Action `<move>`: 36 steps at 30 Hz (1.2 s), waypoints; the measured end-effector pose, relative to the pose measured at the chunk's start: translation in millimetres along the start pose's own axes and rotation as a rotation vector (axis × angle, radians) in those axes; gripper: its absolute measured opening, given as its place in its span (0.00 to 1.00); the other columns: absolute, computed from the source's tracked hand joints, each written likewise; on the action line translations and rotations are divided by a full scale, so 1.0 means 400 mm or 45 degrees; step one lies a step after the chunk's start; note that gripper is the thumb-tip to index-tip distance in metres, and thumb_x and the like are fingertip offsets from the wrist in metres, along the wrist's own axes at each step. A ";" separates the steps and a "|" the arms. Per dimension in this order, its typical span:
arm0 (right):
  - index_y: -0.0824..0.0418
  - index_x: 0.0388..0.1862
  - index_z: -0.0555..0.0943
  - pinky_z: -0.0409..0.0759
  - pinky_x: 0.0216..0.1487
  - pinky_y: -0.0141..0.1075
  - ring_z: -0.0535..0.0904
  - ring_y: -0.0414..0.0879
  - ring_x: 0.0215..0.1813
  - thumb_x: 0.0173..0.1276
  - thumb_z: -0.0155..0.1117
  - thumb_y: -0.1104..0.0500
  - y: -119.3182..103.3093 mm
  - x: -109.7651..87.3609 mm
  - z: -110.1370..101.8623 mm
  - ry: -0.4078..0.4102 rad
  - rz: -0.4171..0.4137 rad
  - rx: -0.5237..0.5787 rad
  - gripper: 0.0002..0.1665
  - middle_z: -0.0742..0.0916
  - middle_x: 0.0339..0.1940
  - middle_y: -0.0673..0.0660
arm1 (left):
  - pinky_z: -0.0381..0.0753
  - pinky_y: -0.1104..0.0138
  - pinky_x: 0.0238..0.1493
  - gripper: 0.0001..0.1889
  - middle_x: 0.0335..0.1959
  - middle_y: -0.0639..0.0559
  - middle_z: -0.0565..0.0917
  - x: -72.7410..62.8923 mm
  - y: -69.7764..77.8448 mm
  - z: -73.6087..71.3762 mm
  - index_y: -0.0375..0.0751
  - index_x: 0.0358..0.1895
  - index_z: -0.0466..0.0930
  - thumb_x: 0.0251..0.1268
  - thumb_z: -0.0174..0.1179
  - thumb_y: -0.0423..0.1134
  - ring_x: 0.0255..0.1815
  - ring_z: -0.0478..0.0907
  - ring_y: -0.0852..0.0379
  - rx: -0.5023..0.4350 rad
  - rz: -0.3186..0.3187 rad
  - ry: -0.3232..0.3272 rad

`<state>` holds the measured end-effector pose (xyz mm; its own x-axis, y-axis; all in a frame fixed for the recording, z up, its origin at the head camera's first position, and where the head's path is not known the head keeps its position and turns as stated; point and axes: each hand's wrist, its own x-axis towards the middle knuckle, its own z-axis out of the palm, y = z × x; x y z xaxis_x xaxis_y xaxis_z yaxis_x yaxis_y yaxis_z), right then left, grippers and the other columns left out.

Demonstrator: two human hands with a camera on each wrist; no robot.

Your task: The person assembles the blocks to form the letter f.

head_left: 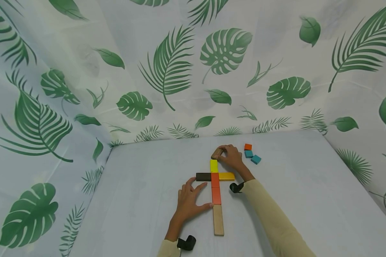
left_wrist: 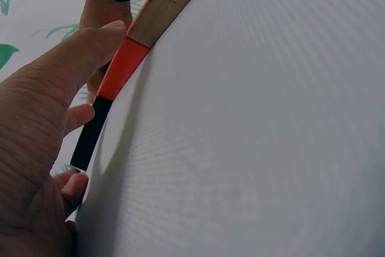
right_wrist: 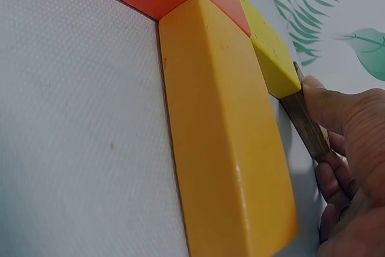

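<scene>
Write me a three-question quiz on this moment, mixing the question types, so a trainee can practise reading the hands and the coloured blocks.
1. Short answer: What does the right hand hold?
2. True or false: In the head view, the small orange cube lies farther from the person than both small teal cubes.
3. Multiple choice: From the person's side, where does the rectangular black block lie relative to the long amber-yellow block?
a) To its left
b) To its right
c) On top of it

Key:
1. A rectangular brown wooden block.
2. True.
3. a
</scene>
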<state>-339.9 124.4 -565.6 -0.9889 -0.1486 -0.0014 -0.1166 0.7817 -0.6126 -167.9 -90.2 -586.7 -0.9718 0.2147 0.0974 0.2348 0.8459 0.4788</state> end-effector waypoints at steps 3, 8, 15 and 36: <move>0.59 0.65 0.75 0.65 0.59 0.60 0.68 0.61 0.65 0.67 0.65 0.47 0.001 0.000 0.002 -0.004 0.014 0.001 0.31 0.76 0.64 0.66 | 0.53 0.66 0.40 0.42 0.75 0.50 0.58 0.001 0.000 0.001 0.70 0.70 0.67 0.48 0.60 0.75 0.47 0.61 0.60 0.000 -0.006 -0.004; 0.60 0.65 0.74 0.64 0.59 0.59 0.68 0.61 0.65 0.68 0.65 0.48 -0.004 -0.002 -0.001 -0.012 0.027 0.002 0.31 0.75 0.64 0.67 | 0.53 0.67 0.39 0.41 0.75 0.51 0.58 0.001 0.000 0.000 0.70 0.70 0.67 0.48 0.60 0.75 0.46 0.60 0.60 0.009 -0.002 0.002; 0.60 0.65 0.74 0.65 0.58 0.59 0.68 0.62 0.64 0.68 0.65 0.47 -0.005 -0.001 -0.002 -0.013 0.025 -0.003 0.31 0.75 0.64 0.67 | 0.53 0.67 0.39 0.41 0.75 0.50 0.58 0.001 -0.002 0.001 0.70 0.70 0.67 0.48 0.61 0.75 0.46 0.60 0.60 0.014 0.007 0.007; 0.65 0.62 0.74 0.66 0.65 0.55 0.72 0.58 0.60 0.75 0.56 0.52 0.013 -0.012 0.009 0.183 0.036 0.221 0.23 0.78 0.58 0.65 | 0.52 0.67 0.39 0.41 0.75 0.49 0.59 -0.001 -0.002 -0.001 0.69 0.70 0.67 0.49 0.62 0.73 0.45 0.60 0.60 0.011 0.018 0.019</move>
<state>-335.4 126.8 -571.6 -0.9959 -0.0307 0.0847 -0.0835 0.6668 -0.7405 -167.6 -91.1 -586.6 -0.9685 0.2196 0.1173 0.2489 0.8471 0.4696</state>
